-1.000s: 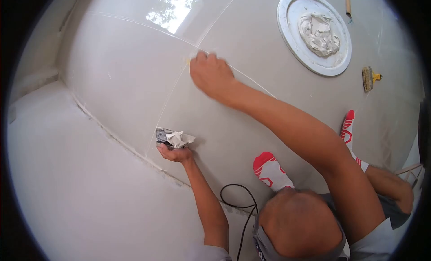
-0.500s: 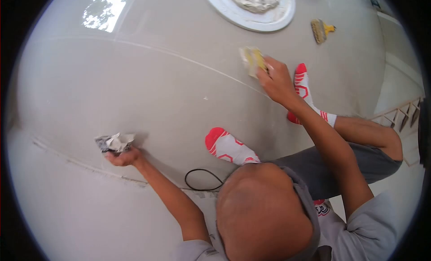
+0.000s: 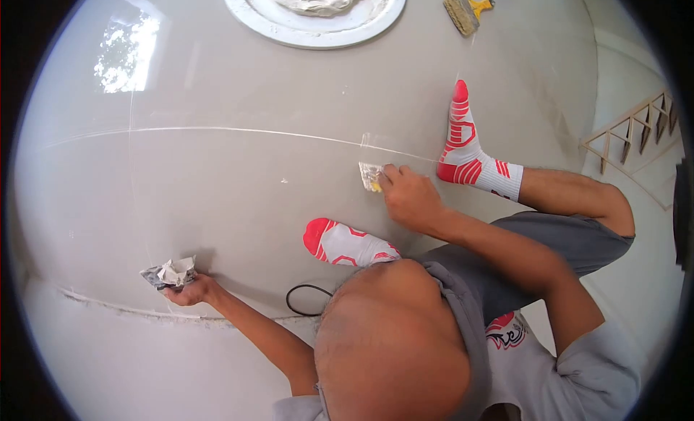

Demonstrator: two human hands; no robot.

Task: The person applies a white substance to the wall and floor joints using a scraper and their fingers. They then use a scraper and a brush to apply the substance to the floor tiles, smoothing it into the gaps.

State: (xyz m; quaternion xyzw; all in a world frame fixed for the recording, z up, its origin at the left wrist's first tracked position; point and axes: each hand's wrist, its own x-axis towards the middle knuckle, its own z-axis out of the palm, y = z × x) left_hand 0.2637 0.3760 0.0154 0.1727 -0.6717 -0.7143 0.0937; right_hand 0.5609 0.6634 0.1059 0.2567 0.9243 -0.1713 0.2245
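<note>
In my left hand (image 3: 189, 289) is a flat grey scraper (image 3: 152, 278) with a lump of white paste (image 3: 176, 271) on it, held low over the floor near the wall. My right hand (image 3: 413, 197) grips a putty knife (image 3: 371, 176), its pale smeared blade and a bit of yellow showing past the fingertips. The blade is just below a thin white floor joint (image 3: 275, 134). A small pale smear (image 3: 366, 139) crosses that joint right above the blade.
A round white tray (image 3: 314, 37) with more paste stands at the top. A yellow-handled brush (image 3: 463, 16) lies to its right. My socked feet rest on the floor (image 3: 217, 182), with a black cord loop (image 3: 307, 298) beside them. A wooden lattice frame (image 3: 629, 135) stands at right.
My right hand has come down toward my body, from beyond the joint to the near side of it. A smear now shows on the joint. The view has shifted; both hands keep their tools.
</note>
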